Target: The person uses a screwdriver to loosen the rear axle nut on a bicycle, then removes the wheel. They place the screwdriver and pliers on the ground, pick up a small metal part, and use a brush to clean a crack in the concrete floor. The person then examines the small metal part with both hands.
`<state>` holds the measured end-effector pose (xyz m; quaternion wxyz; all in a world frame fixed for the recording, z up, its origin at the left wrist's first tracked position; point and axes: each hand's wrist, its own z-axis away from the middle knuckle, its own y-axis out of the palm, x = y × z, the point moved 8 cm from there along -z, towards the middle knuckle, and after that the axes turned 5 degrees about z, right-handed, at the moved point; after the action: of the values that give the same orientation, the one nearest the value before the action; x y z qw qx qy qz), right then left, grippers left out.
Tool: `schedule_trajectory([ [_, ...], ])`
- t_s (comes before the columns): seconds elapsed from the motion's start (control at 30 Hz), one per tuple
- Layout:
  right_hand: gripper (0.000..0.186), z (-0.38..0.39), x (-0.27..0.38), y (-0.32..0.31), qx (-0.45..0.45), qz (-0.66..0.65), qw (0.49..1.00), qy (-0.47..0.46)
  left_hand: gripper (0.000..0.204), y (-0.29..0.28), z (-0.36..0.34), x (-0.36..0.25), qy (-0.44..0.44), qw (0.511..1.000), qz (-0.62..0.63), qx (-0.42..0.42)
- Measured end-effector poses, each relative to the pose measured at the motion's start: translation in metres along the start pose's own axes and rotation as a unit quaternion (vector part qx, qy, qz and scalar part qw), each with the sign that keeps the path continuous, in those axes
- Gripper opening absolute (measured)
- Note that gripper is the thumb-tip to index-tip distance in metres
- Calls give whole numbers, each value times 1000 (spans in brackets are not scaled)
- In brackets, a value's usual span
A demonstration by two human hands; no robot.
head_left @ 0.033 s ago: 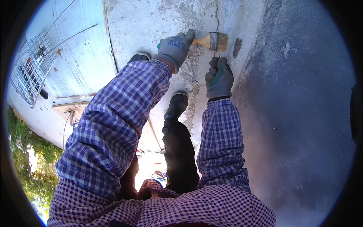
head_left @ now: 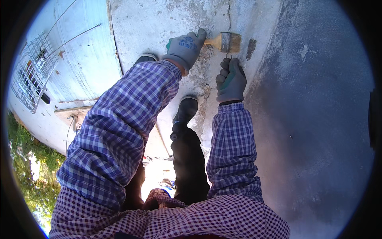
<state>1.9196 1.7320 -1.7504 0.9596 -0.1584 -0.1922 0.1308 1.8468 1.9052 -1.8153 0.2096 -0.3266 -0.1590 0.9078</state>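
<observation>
Left hand [head_left: 185, 47] clamped on paintbrush [head_left: 226, 42]; right hand [head_left: 230, 79] curled loosely, resting on cracked concrete wall [head_left: 159, 24]. Best: bristles flat, short strokes along crack [head_left: 229, 14].

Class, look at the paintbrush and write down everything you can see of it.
The paintbrush is small and flat, with a pale wooden handle, a grey metal band and light tan bristles. It lies level, bristles pointing right, against the rough whitish wall beside a dark patch. The gloved left hand grips its handle; the gloved right hand sits just below, apart from it.
</observation>
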Motion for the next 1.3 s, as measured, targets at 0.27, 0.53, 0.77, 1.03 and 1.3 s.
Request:
schedule_trajectory([
  [0.27,18,18,7,-2,11,9,1000,-16,32,-1,-19,-13,26,999,-32,-25],
  [0.53,15,28,50,-13,3,145,981,-127,24,-8,20,-9,9,981,174,89],
  [0.77,13,103,89,10,109,205,947,-223,29,-65,107,-40,-36,924,340,175],
  [1.03,9,170,112,14,128,305,912,-241,29,-89,174,-55,-107,916,331,202],
  [1.3,10,169,105,-3,147,377,889,-215,33,-47,207,-56,-89,872,408,254],
])
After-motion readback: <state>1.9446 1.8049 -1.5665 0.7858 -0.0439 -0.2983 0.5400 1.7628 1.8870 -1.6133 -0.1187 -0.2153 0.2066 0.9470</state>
